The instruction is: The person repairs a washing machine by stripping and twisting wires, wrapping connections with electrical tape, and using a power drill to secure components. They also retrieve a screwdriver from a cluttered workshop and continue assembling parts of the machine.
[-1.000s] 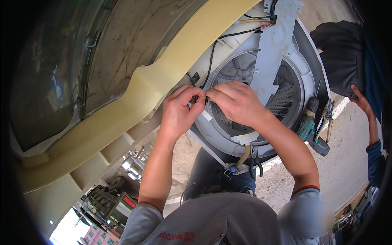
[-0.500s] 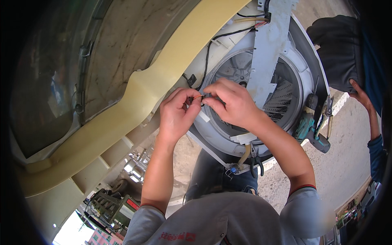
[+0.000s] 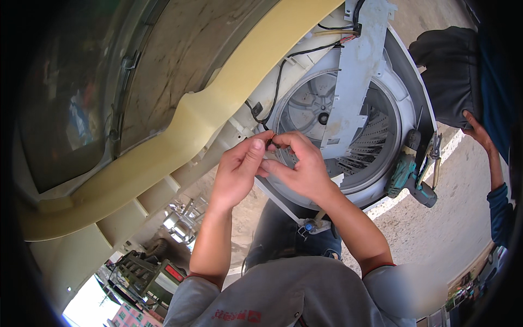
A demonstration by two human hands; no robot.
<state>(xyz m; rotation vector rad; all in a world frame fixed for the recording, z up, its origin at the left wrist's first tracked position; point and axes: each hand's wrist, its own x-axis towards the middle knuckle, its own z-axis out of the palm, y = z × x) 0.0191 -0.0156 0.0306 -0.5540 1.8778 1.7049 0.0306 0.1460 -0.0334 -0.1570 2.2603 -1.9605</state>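
Note:
Both of my hands meet over the near-left rim of an opened washing machine [image 3: 400, 158]. My left hand [image 3: 235, 173] is closed, thumb and fingers pinching a thin black wire [image 3: 268, 143]. Close against it, my right hand [image 3: 305, 170] pinches the same wire with bent fingers. The wire's end is mostly hidden between the fingertips. From there a black cable [image 3: 278, 87] runs up along the underside of the tilted, yellowed top cover [image 3: 218, 103]. Right of my hands lies the metal drum [image 3: 310, 103], crossed by a grey metal strip [image 3: 351, 82].
A teal cordless drill [image 3: 403, 173] and pliers [image 3: 436, 155] rest at the machine's right edge. A valve with a blue knob [image 3: 310, 225] sits at the near corner. At the right, another person's hand [image 3: 478, 131] touches a black padded thing [image 3: 447, 76].
My right hand has drawn in against the left, its fingers now more curled. Both hands sit slightly lower. The coloured wire ends seen before are now mostly covered.

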